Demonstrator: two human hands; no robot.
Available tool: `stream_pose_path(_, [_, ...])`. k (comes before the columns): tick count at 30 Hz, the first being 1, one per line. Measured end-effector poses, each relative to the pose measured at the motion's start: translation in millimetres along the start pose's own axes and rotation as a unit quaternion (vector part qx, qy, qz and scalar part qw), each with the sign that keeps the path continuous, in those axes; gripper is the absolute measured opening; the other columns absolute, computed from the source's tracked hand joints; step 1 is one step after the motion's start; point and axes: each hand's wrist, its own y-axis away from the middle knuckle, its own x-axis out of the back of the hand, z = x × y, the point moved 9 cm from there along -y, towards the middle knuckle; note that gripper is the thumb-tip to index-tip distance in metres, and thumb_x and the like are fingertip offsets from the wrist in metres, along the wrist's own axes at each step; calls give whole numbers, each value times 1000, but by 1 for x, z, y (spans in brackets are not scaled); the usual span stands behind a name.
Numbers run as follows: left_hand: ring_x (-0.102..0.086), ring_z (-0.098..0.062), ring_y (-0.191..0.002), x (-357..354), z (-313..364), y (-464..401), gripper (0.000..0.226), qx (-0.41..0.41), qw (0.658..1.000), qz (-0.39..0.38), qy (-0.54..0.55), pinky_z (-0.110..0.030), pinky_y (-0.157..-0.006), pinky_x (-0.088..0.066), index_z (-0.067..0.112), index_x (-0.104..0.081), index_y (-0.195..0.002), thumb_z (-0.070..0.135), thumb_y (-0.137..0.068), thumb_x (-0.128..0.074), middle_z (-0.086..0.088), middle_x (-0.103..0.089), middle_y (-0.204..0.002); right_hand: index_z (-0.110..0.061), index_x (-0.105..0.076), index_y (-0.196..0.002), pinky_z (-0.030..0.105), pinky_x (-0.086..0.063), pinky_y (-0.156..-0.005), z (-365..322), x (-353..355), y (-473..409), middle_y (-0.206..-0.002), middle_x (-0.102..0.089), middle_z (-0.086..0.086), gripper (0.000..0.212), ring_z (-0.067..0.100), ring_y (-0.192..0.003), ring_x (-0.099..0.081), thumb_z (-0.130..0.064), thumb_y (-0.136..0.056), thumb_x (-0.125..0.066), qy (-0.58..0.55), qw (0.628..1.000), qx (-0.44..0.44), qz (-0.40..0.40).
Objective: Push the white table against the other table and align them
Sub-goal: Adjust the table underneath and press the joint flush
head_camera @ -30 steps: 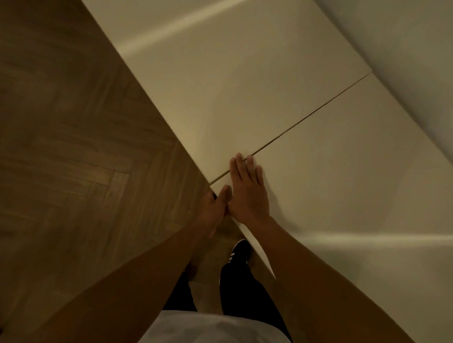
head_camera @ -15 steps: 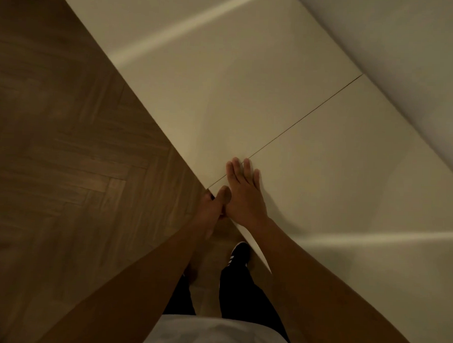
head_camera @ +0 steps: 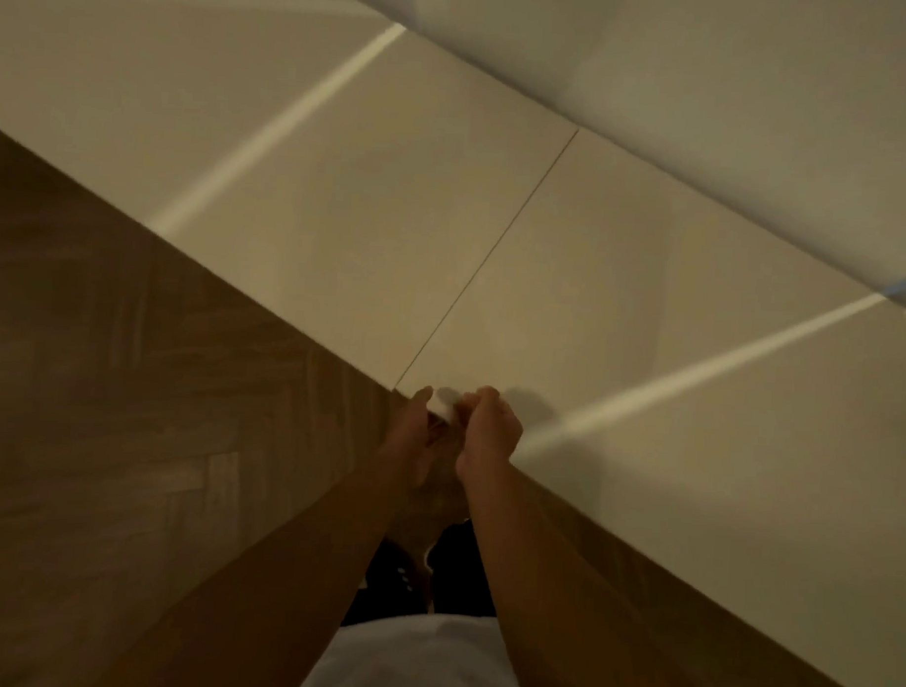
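Where the two white tabletops meet, only a thin dark seam (head_camera: 490,257) runs between them, straight from the near edge to the far edge by the wall (head_camera: 732,86). To the right of the seam lies the white table (head_camera: 647,309), its tabletop smooth, flat and matte, with square corners and a thin straight edge. To the left lies the other table (head_camera: 253,130), of the same pale, plain surface, and the near edges of the two form one unbroken line across the seam. A bright streak of light crosses each tabletop at a slant.

At the near corner of the white table, just right of the seam, both hands are at the edge. The left hand (head_camera: 417,434) reaches up from below the edge with its thumb on top of the corner; its other fingers go under the tabletop and are hidden, so I cannot tell how firmly they grip. The right hand (head_camera: 491,429) is just beside it, its fingers curled over the same edge and clenched on it, knuckles upward. The two hands are nearly touching.

Under the tables the floor (head_camera: 130,409) is dark brown wood laid in a herringbone pattern, with a visible grain. Between the forearms show a white shirt (head_camera: 404,660), dark trousers and a dark shoe.
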Motion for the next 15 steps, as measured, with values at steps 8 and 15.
stream_pose_path(8, [-65,-29,-88,-12,-15,11,57,70,997,0,26,-34,-50,-55,-1,-57,-126,47,-95,-57,-17,-65,-106,-5,-44,-128,43,-52,-90,71,27,5,-116,-59,12,114,31,-100,-60,-90,-55,-55,-155,965,-176,117])
stream_pose_path(15, [-61,-27,-80,-25,-19,3,53,96,988,-50,111,-33,-48,-56,3,-60,-120,48,-91,-64,-14,-63,-92,-27,-25,-153,55,-35,-112,68,56,-12,-154,-35,9,126,36,-135,-40,-95,-52,-53,-324,906,-193,191])
